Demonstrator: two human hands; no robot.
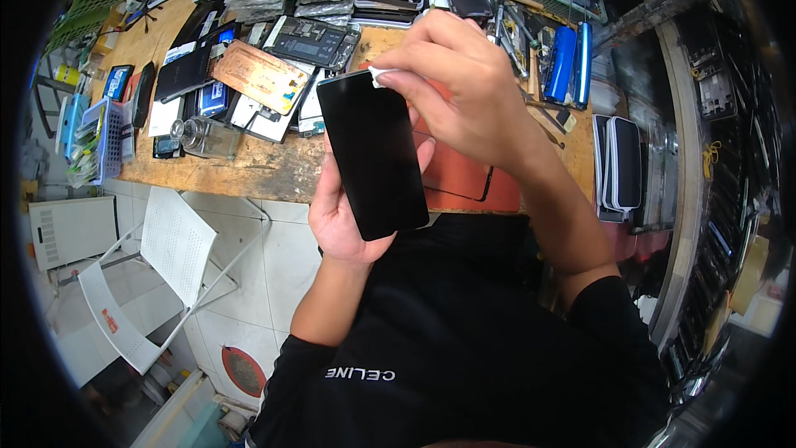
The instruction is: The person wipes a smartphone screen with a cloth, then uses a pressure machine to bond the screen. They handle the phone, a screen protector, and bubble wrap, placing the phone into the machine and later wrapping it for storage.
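The left hand (344,207) cradles a black phone (373,153) from beneath, fingers clasping its edges; the right hand (452,87) pinches a small white wipe (383,76) at its top corner; the phone looks thin, stiff, glossy, probably slippery and breakable, best gripped along its long sides.

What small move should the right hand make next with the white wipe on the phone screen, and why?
Probably draw the white wipe down the black phone: the right hand pinches it at the top edge, the rest of the glass lies below, and the left hand supports it from behind.
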